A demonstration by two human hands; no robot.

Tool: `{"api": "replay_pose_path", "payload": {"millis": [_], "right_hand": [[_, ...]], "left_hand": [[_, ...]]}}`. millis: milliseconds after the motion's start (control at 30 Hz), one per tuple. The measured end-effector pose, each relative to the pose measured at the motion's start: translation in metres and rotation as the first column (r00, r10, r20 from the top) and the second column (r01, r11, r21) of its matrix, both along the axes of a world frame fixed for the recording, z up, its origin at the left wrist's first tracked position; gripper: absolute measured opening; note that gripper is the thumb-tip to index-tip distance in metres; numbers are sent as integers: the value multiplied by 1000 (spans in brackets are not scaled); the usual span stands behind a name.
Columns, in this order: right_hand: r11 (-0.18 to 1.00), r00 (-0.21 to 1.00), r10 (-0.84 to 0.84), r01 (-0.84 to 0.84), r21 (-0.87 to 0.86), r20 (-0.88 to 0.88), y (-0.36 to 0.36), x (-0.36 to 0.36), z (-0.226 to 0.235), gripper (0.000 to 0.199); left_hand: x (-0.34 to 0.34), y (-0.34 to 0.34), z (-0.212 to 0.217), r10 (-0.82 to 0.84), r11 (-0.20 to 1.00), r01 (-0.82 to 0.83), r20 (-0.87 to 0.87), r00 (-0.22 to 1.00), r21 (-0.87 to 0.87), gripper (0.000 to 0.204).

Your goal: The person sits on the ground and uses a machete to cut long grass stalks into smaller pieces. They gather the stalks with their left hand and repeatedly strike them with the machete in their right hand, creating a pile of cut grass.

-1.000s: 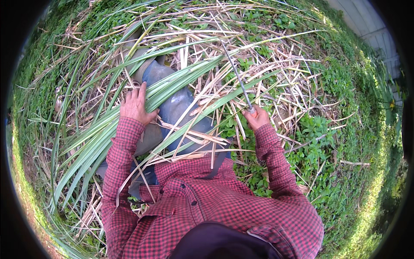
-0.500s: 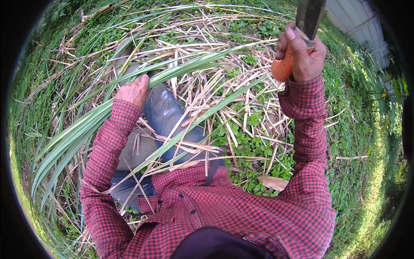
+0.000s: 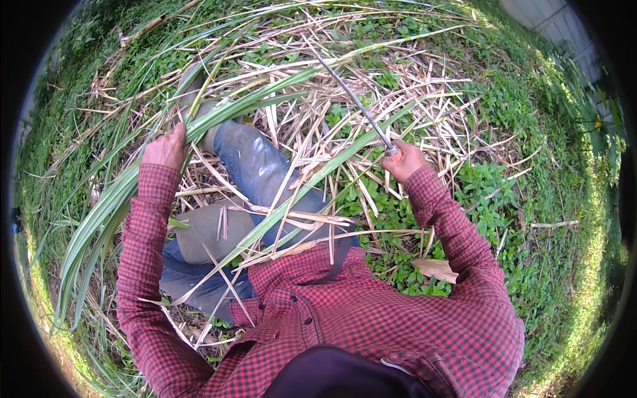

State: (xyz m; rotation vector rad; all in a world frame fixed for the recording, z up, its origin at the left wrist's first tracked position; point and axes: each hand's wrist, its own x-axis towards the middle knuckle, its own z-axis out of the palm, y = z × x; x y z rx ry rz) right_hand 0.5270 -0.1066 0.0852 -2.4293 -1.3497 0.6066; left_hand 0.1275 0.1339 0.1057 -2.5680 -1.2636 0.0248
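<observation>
My left hand point(image 3: 166, 147) is closed round a bundle of long green blade-like leaves point(image 3: 229, 111). Their thick ends point up and to the right, and the loose tips droop down at the left. In my right hand point(image 3: 406, 161) is a machete, its orange handle point(image 3: 395, 155) mostly covered by my fingers. Its long blade point(image 3: 355, 99) is seen nearly edge-on and slants up and left, its far part over the dry stalks. The blade lies to the right of the leaf bundle; whether they touch I cannot tell.
Dry cut stalks and leaf strips point(image 3: 424, 99) cover the ground ahead and lie across my bent legs point(image 3: 255, 166). One long green leaf point(image 3: 298, 196) crosses my lap. Low green plants point(image 3: 491, 192) grow at the right. A pale panelled surface point(image 3: 554, 26) stands far right.
My right hand has swung the machete down and left from its raised place at the upper right. The left hand has shifted left with the leaf bundle.
</observation>
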Motion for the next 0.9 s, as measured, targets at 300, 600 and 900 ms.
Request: {"api": "replay_pose_path", "payload": {"millis": [300, 600, 900], "right_hand": [[992, 964, 2, -36, 122, 267, 36, 7, 12, 43], [991, 945, 111, -130, 41, 306, 46, -20, -24, 27], [983, 938, 170, -139, -120, 301, 56, -17, 8, 31]], "left_hand": [[3, -9, 0, 108, 923, -31, 183, 977, -383, 35], [-24, -32, -14, 408, 444, 128, 327, 852, -887, 50], [-4, -85, 10, 257, 901, -108, 318, 913, -419, 33]]}}
